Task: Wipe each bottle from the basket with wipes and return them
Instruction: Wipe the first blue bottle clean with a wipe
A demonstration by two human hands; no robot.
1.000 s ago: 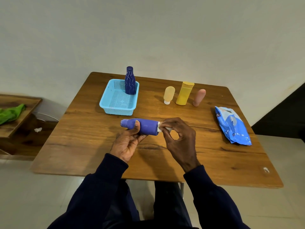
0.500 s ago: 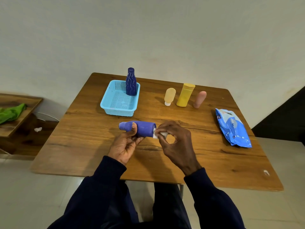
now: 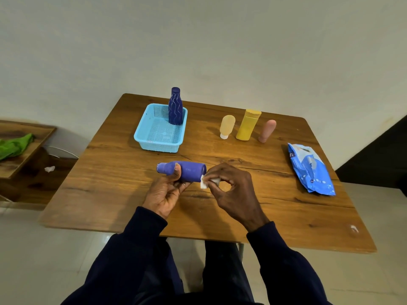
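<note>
My left hand (image 3: 165,192) grips a purple bottle (image 3: 189,171) lying sideways above the table, cap pointing left, thumb over its neck. My right hand (image 3: 233,192) pinches a small white wipe (image 3: 206,183) against the bottle's base end. A dark blue wavy-patterned bottle (image 3: 175,106) stands upright in the far right corner of the light blue basket (image 3: 154,146). On the table to the right stand a pale orange bottle (image 3: 226,126), a yellow bottle (image 3: 247,125) and a pink bottle (image 3: 267,130).
A blue pack of wipes (image 3: 310,170) lies near the right edge of the wooden table (image 3: 286,216). A lower wooden side table (image 3: 13,159) with a green cloth (image 3: 14,145) stands to the left. A wall runs behind.
The purple bottle and both hands shifted slightly left and toward me. The wipe moved from the middle of the bottle's base to its lower edge.
</note>
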